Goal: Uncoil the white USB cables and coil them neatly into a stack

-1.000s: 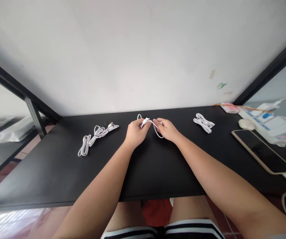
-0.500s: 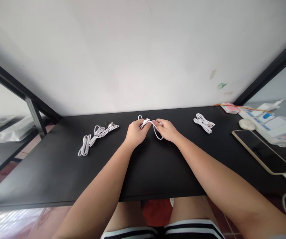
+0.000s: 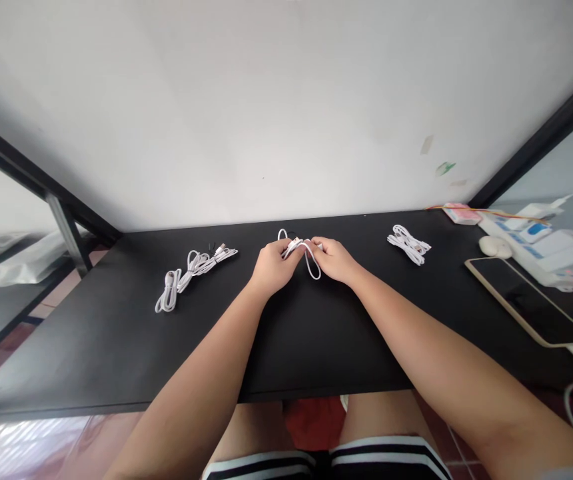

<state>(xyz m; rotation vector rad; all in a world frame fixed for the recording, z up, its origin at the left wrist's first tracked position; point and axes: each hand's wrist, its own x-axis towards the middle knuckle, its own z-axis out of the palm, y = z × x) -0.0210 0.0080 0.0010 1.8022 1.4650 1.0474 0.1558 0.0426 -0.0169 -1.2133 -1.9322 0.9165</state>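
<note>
Above the middle of the black table, a white USB cable point(image 3: 312, 269) is held between both hands, with one loop hanging down and another rising at the back. My left hand point(image 3: 272, 268) is closed on the cable's folded part, where a USB plug point(image 3: 294, 242) shows above the fingers. Close beside it, my right hand point(image 3: 335, 260) pinches the cable near the loop; the fingers partly hide it. To the left lie bundled white cables point(image 3: 205, 263) and a smaller coiled cable point(image 3: 168, 293). Another white cable bundle point(image 3: 409, 245) rests to the right.
At the right are a phone point(image 3: 529, 302) with a cable plugged in, a white mouse-like rounded object point(image 3: 495, 247), a power strip point(image 3: 536, 257) with chargers, and a pink item point(image 3: 461, 213). A white wall point(image 3: 266, 113) stands behind the black table point(image 3: 326, 347).
Both hands have drawn slightly closer together on the cable. The hanging loop has shifted a little to the left. The other cables still lie on the table.
</note>
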